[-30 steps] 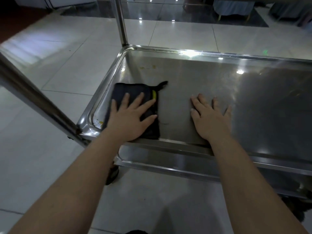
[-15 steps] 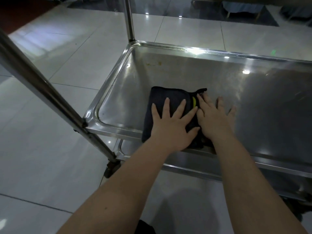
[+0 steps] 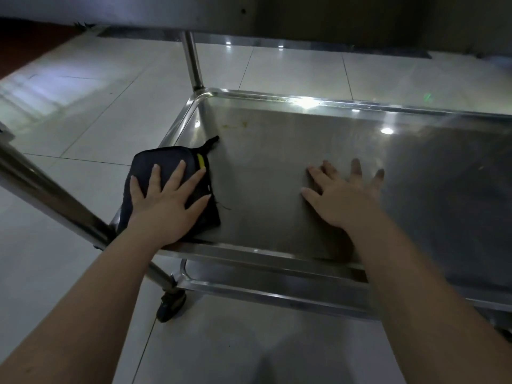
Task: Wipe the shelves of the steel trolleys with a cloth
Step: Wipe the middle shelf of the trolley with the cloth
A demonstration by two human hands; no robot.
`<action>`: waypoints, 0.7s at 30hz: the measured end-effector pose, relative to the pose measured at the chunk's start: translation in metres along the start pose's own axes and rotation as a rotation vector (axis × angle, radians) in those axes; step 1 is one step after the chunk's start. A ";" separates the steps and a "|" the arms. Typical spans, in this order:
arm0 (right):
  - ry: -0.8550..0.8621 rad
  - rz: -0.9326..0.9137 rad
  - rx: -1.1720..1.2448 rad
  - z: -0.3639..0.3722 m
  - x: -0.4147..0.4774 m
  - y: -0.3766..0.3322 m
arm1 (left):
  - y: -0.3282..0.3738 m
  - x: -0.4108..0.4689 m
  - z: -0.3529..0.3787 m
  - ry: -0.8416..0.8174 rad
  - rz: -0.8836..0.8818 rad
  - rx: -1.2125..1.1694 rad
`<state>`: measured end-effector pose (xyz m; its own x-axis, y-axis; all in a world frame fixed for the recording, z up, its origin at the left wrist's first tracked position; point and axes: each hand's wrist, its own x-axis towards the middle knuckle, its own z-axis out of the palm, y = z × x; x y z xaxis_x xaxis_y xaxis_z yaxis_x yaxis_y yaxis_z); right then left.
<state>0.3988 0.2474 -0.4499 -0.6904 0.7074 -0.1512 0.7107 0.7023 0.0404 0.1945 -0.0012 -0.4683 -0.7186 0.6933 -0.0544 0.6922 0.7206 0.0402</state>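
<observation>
A folded dark cloth (image 3: 155,164) with a yellow tag lies at the near-left corner of the steel trolley shelf (image 3: 277,173). My left hand (image 3: 166,203) presses flat on the cloth with fingers spread. To the right, my right hand (image 3: 343,198) rests flat on the bare steel with straight fingers. A few yellowish stains (image 3: 235,125) mark the shelf near its far-left corner.
Steel posts rise at the far-left corner (image 3: 192,62) and slant across the near left (image 3: 50,195). A lower shelf rim (image 3: 277,292) and a black caster (image 3: 170,303) show below. An upper shelf (image 3: 138,9) hangs overhead. Glossy tiled floor (image 3: 69,120) surrounds the trolley.
My left hand slid the cloth from beside my right hand back to the shelf's near-left corner. My right hand stayed flat on the steel. The view tilted up, showing the upper shelf.
</observation>
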 end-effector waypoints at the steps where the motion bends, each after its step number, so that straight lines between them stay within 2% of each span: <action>1: -0.014 -0.004 -0.010 -0.004 0.007 0.007 | -0.002 0.000 0.000 0.006 -0.003 -0.009; 5: 0.028 -0.011 0.065 0.008 0.010 0.012 | -0.005 0.017 -0.001 -0.006 0.002 -0.022; 8: 0.081 -0.025 0.075 0.016 0.012 0.012 | 0.008 0.066 -0.008 -0.053 0.033 -0.001; 12: 0.102 -0.042 0.093 0.020 0.016 0.014 | 0.069 0.134 -0.017 -0.093 0.044 -0.008; 17: 0.188 0.006 0.252 0.021 0.019 0.019 | 0.214 0.138 -0.007 -0.090 0.328 -0.020; 19: 0.215 0.003 0.305 0.022 0.019 0.023 | 0.237 0.133 -0.007 -0.101 0.416 -0.034; 21: 0.209 -0.001 0.299 0.023 0.019 0.025 | 0.224 0.136 -0.010 -0.089 0.439 -0.063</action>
<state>0.4068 0.2770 -0.4741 -0.6821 0.7292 0.0550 0.6966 0.6707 -0.2548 0.2509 0.2545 -0.4572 -0.3470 0.9321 -0.1042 0.9229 0.3591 0.1387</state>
